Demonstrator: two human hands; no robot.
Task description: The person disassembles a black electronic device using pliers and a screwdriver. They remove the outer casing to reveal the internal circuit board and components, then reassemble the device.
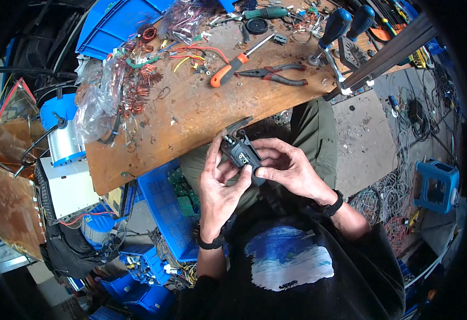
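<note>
Two bare hands hold a black device [242, 156] in front of the table [183, 128], just off its near edge and above the person's lap. The left hand [218, 188] has its thumb pressed on the face of the device, near a pale marking, while its forefinger runs up along the left side; its other fingers curl under, and their tips are hidden. The right hand [296, 172] grips the device from the right, thumb on the lower corner and fingers bent around the far side, so both hands are clamped on it. The device is tilted, its upper end toward the table, where a dark lever [239, 125] sticks out beside a small metal part. On the table, an orange screwdriver [228, 71] lies near a pair of pliers [273, 73], whose nose points left toward the screwdriver's handle. Red wires [204, 50] lie farther left, and copper coils [141, 90] are heaped beside a clear plastic bag [97, 109]. Below the table's left part stands a blue bin [161, 208] with green circuit boards [183, 194] in it. Loose cables [383, 200] cover part of the floor at right.
</note>
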